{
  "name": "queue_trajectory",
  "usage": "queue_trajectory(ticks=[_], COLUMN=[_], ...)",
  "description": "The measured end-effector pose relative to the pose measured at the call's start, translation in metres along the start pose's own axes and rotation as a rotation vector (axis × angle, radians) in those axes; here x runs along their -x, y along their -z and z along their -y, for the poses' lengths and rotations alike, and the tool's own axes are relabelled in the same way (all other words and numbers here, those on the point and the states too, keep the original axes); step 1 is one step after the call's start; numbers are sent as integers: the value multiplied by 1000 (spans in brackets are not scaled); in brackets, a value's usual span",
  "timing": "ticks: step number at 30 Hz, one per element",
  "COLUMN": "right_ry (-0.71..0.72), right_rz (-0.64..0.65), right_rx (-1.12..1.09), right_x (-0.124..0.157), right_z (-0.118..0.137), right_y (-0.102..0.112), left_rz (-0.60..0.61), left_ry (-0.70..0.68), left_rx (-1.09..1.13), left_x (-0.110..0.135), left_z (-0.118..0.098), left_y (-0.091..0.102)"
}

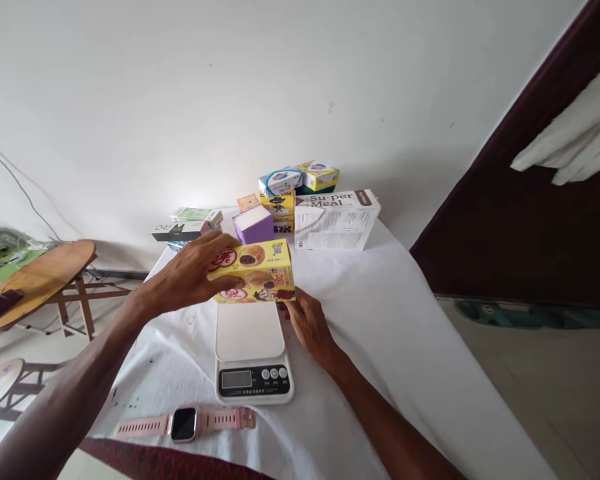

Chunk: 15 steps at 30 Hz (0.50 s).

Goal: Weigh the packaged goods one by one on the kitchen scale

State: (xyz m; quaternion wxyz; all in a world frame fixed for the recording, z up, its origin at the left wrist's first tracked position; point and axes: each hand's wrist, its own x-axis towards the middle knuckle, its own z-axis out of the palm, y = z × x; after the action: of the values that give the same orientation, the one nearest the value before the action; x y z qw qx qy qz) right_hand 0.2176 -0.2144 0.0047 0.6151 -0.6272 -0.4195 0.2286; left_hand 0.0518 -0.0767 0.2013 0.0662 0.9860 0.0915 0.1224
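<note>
A yellow snack box with pictures of round filled pastries is held in the air above the far part of a white kitchen scale. My left hand grips its left end, thumb on the front face and fingers over the top. At the lower right corner is my right hand, its fingers curled against the box and partly hidden behind it. The visible part of the scale's plate is bare, and its display looks blank. In front of the scale lies a smartwatch with a pink strap, stretched out flat.
Behind stand a purple box, a white "Su-per Meal" box, stacked yellow boxes and small cartons. More flat boxes lie left. A white cloth covers the table against the wall. A round wooden table stands left.
</note>
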Motion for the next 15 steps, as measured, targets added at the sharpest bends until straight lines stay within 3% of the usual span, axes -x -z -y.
queue_trajectory(ticks=[5,15], right_ry=[-3,-15], right_rz=[26,45], right_rx=[11,59], right_x=[1,3], right_z=[-2,2], right_y=[0,2], left_rz=[91,103], left_ry=[78,163], left_rx=[46,51], left_x=[37,50], left_z=[3,-3], left_y=[-13,-25])
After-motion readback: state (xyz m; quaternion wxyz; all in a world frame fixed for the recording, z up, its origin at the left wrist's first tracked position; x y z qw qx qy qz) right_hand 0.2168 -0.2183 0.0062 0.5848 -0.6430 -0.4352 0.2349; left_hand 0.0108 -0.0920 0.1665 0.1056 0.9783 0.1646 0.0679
